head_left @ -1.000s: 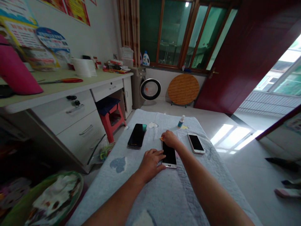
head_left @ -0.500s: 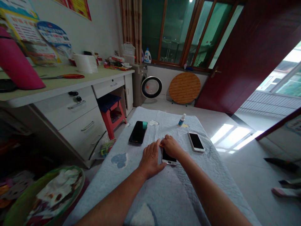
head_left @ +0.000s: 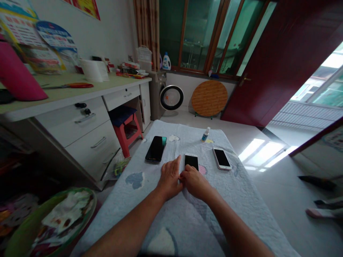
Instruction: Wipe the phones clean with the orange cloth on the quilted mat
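Note:
A white-framed smartphone (head_left: 191,160) with a dark screen lies on the light blue cloth (head_left: 184,225) covering the table. My right hand (head_left: 196,182) is closed over the phone's lower left part, fingers bent down; whatever they hold is hidden. My left hand (head_left: 168,178) rests along the phone's left side with its fingers stretched out, its thumb close to the right fingertips. To the left lies a larger black smartphone (head_left: 156,149). Another white smartphone (head_left: 222,158) is on the right, and a small spray bottle (head_left: 205,135) stands behind it.
A desk (head_left: 77,91) with drawers runs along the left wall, and a red stool (head_left: 128,130) is partly under it. At the lower left is a green bin (head_left: 89,217) with used tissues. A washing machine (head_left: 158,96) with its door open stands beyond the table.
My right hand has slid from the phone's upper left edge down to its lower left, uncovering the upper screen. My left hand stays beside the phone. The view has shifted slightly.

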`<state>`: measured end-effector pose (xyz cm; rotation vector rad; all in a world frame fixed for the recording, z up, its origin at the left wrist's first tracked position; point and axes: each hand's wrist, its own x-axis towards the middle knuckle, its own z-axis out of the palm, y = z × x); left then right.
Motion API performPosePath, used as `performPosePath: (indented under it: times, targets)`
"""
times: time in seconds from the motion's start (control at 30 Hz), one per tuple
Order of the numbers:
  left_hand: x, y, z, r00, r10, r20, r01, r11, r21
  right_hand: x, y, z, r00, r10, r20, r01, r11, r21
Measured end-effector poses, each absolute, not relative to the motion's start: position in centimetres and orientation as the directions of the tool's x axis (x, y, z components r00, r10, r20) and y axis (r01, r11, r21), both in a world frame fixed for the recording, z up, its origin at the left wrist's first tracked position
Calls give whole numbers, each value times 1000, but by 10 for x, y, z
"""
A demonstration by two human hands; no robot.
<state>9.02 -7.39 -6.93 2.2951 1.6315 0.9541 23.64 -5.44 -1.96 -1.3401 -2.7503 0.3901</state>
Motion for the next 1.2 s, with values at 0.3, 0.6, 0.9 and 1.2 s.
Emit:
performPosePath:
  times: [0.3, 0.6, 0.9, 1.2]
  targets:
    - [89, -72, -68, 247, 891, 381, 744, -427, 514, 258, -45, -12, -688, 725, -1, 623, 590, -514]
    - [89, -74, -61, 300, 923, 241, 754, -384, 533, 270, -18, -34, -548, 832, 85, 734, 527, -429]
    - [92, -73, -51, 378, 887, 264, 780, -459, 426, 272, 1, -33, -515, 854, 77, 733, 485, -476]
    - [95, -70, -54, 417, 861, 293, 769, -505, 391, 277, 8, -43, -395, 901, 178, 807, 433, -401]
